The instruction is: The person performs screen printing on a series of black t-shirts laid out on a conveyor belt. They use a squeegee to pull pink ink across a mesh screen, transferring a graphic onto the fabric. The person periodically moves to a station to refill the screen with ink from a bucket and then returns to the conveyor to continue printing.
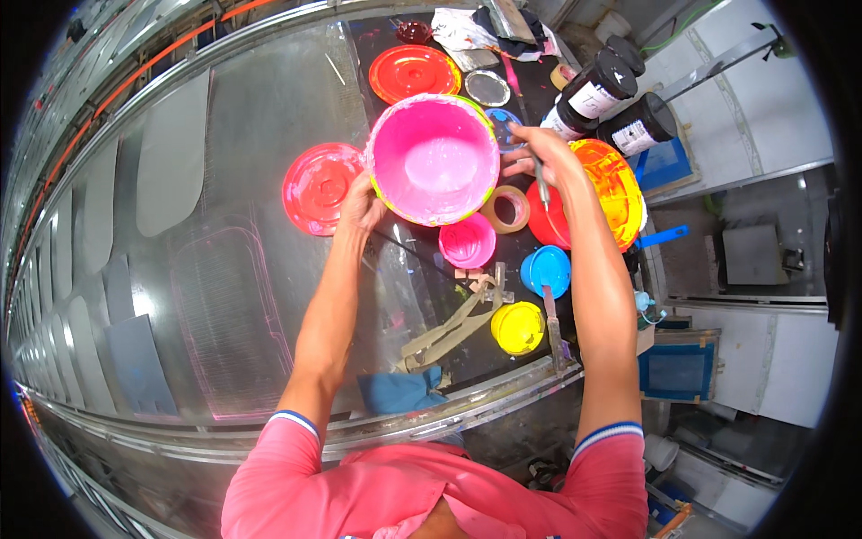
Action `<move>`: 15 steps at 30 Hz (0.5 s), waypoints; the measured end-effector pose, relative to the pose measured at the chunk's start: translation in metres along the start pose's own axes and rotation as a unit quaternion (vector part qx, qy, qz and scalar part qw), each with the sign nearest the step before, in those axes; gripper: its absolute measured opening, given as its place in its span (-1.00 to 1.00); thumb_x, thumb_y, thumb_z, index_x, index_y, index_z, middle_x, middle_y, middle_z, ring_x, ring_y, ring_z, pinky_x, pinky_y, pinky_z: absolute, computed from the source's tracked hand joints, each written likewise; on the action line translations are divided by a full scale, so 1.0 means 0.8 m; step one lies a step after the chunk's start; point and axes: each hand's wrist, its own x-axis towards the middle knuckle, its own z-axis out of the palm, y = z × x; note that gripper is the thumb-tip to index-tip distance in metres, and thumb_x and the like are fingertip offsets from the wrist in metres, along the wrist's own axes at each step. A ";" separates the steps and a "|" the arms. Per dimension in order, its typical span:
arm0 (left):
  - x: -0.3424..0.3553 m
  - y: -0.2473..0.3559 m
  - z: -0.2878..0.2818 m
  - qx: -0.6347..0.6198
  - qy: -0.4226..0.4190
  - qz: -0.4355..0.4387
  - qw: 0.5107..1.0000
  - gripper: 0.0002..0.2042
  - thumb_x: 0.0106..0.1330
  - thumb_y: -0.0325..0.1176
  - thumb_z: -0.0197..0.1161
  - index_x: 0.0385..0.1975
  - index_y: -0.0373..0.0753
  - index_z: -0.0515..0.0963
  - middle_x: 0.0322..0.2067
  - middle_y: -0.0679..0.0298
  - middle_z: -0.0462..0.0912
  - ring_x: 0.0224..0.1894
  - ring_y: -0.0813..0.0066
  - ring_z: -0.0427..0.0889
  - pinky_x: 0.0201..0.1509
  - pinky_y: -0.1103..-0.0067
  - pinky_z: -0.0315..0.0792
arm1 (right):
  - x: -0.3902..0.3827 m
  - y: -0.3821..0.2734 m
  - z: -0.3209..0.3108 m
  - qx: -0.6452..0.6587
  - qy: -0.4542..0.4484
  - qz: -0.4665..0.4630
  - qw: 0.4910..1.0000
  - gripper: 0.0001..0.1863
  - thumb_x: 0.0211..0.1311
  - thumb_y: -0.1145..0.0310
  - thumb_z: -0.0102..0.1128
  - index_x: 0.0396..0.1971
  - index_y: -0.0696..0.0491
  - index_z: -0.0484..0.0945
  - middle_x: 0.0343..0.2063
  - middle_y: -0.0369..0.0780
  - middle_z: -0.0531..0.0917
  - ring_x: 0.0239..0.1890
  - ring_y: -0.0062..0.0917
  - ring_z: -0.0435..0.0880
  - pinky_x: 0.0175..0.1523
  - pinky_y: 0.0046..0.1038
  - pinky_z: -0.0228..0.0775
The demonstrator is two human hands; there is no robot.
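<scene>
A large bucket (435, 162) coated inside with bright pink ink is in front of me, its mouth facing up. My left hand (363, 203) grips its left side near the rim. Close by the bucket's right side, my right hand (544, 154) is closed around a slim grey-handled tool (541, 184) with a thin end pointing toward me. Whether the right fingertips touch the bucket I cannot tell. Just below the bucket sit a small pink ink pot (467, 241) and a roll of brown tape (506, 210). A red lid (323, 187) lies left of my left hand.
Right of my right hand stands a yellow-orange ink bucket (612, 193), with black jars (603, 83) behind. A blue pot (545, 271) and yellow pot (517, 328) stand nearer me. Another red lid (415, 75) lies at the back. Flat grey sheets (175, 153) line the left table.
</scene>
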 end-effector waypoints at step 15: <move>0.024 0.019 0.127 0.099 -0.113 0.021 0.988 -0.79 0.00 -0.71 0.21 -0.39 -0.28 0.45 -0.22 0.20 0.63 -0.20 0.44 0.64 -0.03 0.52 0.54 | -0.041 0.016 -0.057 0.021 -0.144 -0.149 0.978 -0.81 0.34 0.19 0.23 -0.25 -0.02 0.64 -0.55 -0.50 0.59 -0.63 -0.88 0.44 -0.59 -0.77 0.10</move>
